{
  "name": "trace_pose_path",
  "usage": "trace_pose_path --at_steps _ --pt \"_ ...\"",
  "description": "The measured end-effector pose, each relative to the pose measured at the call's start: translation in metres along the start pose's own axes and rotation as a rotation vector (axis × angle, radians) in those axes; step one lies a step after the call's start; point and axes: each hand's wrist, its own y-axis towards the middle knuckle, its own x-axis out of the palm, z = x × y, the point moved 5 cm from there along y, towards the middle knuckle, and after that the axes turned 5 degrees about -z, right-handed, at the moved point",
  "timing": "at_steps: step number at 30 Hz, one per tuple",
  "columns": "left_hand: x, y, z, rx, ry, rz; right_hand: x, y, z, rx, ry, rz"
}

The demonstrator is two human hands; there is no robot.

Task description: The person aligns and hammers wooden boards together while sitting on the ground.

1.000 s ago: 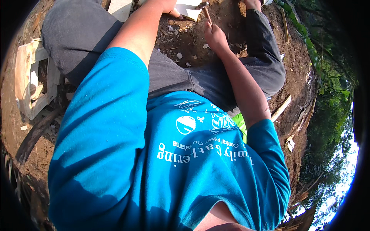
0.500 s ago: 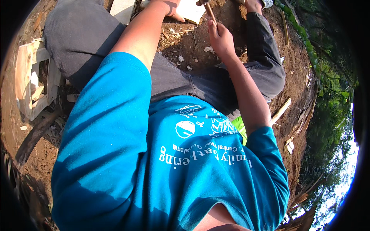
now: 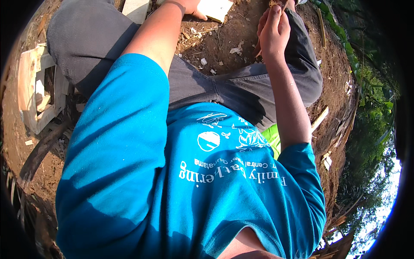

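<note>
At the top edge, my left hand (image 3: 192, 7) holds a pale wooden board (image 3: 218, 9), its thumb along the near edge. The rest of its fingers are cut off or hidden. My right hand (image 3: 274, 34) is closed, raised over my bent right leg and apart from the board. A slim brown length of a hammer's handle (image 3: 284, 6) shows at its fingertips; the hammer's head cannot be seen.
A pale wooden frame (image 3: 30, 90) stands on the ground at the left, beside my knee. Another plank (image 3: 136, 9) lies at the upper left. Wood chips (image 3: 236, 49) litter the brown soil between my legs. Green plants (image 3: 375, 108) border the right side.
My right hand has swung to the right and up with the hammer, away from the board, and the hammer's head has left view. My left hand and the board have shifted slightly.
</note>
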Motion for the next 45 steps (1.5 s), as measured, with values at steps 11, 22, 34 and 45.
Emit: trace_pose_path --at_steps 11,22,34,45 --pt "-0.005 -0.001 0.004 -0.019 0.061 -0.041 0.018 -0.007 0.016 0.085 -0.204 -0.013" --pt "0.022 0.013 -0.002 -0.057 0.201 0.132 0.025 -0.011 0.032 0.251 -0.283 -0.080" --pt "0.017 0.015 0.002 -0.035 0.196 0.120 0.028 -0.002 -0.009 0.051 -0.114 0.031" --pt "0.006 0.012 0.005 -0.030 0.100 0.032 0.022 -0.018 0.018 0.180 -0.118 0.046"
